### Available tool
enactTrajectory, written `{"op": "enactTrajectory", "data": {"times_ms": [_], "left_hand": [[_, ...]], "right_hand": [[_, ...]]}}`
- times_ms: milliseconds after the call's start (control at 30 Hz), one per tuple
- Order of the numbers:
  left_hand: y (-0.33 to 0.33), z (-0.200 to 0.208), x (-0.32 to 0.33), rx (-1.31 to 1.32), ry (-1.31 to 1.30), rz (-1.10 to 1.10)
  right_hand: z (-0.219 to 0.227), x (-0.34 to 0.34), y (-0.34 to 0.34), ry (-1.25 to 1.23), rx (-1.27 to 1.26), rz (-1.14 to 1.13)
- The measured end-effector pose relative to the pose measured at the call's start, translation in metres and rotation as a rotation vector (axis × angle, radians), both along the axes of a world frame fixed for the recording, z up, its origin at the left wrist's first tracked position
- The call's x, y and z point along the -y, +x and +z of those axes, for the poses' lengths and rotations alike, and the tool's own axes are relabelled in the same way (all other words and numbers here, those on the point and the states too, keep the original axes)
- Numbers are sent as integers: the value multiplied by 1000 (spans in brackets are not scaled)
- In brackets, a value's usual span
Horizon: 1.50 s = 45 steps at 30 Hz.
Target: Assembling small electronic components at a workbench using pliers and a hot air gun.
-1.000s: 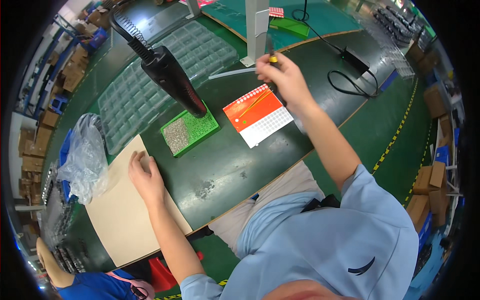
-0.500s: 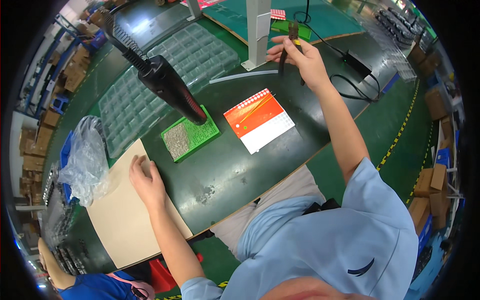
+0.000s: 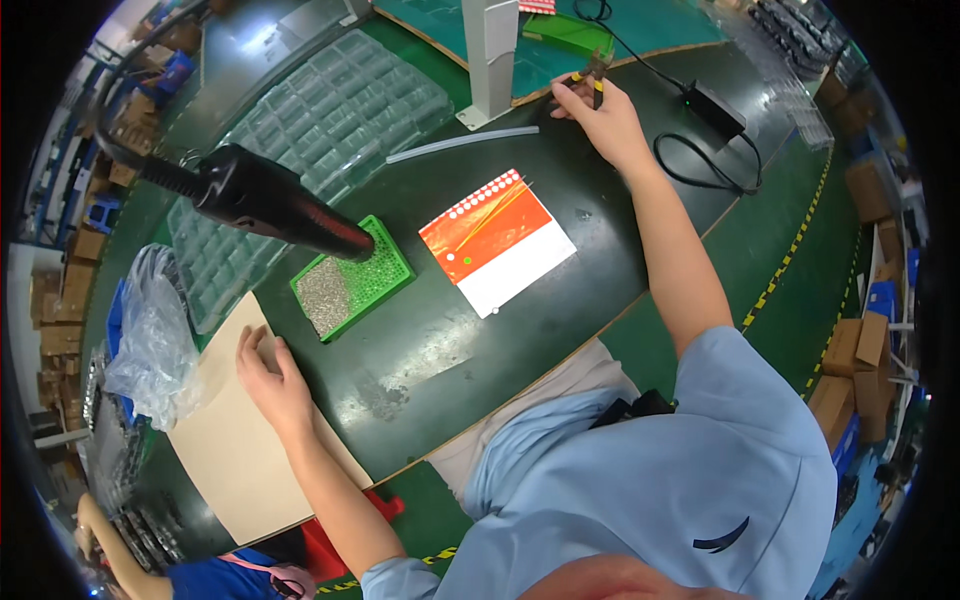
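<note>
My right hand (image 3: 607, 122) holds a pair of pliers (image 3: 597, 70) with black and yellow handles, above the far right of the dark bench. Its jaws point up and away; the fingers partly hide the handles. My left hand (image 3: 272, 385) lies on a beige cardboard sheet (image 3: 235, 455), fingers stretched and holding nothing. Between the hands are a green tray (image 3: 385, 283) with small metal screws (image 3: 322, 295) in one half, and an orange and white card (image 3: 515, 255) with thin yellow tweezers (image 3: 490, 218) on it. A pale strip of tubing (image 3: 460, 144) lies behind the card.
A black electric screwdriver (image 3: 265, 200) hangs slanted over the tray. Clear compartment boxes (image 3: 320, 120) lie behind, and crumpled plastic (image 3: 150, 350) lies far left. A grey post (image 3: 490, 65) stands at the back. A black power adapter (image 3: 715, 110) trails its cable at right. Another person's arm (image 3: 110, 550) shows lower left.
The view has shifted a little. In my right hand the pliers have turned, their handles no longer hanging down below the fingers. The electric screwdriver leans further left. My left hand stays on the cardboard.
</note>
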<state>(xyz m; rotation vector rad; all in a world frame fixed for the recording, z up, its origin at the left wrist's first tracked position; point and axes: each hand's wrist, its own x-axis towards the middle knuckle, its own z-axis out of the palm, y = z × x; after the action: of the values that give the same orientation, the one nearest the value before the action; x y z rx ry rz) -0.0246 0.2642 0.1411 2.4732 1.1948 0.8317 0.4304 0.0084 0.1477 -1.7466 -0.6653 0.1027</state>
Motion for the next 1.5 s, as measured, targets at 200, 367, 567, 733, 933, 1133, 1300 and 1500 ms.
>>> {"op": "enactTrajectory", "data": {"times_ms": [200, 367, 567, 733, 933, 1133, 1300, 1500], "left_hand": [[0, -1, -1, 6, 8, -14], [-1, -2, 0, -7, 25, -15], [1, 0, -4, -6, 16, -8], [1, -1, -4, -23, 37, -5], [3, -1, 0, -4, 17, 5], [0, -1, -3, -8, 23, -1], [2, -2, -2, -18, 43, -11], [3, -2, -3, -15, 39, -1]], "right_hand": [[15, 2, -13, -68, 53, 6], [5, 2, -8, -100, 28, -2], [-2, -1, -3, -225, 44, 64], [9, -2, -16, -45, -46, 64], [12, 2, -16, 149, -228, 7], [12, 2, -16, 321, -85, -10], [12, -2, -16, 30, -1, -111], [21, 1, -18, 238, 10, -144]]}}
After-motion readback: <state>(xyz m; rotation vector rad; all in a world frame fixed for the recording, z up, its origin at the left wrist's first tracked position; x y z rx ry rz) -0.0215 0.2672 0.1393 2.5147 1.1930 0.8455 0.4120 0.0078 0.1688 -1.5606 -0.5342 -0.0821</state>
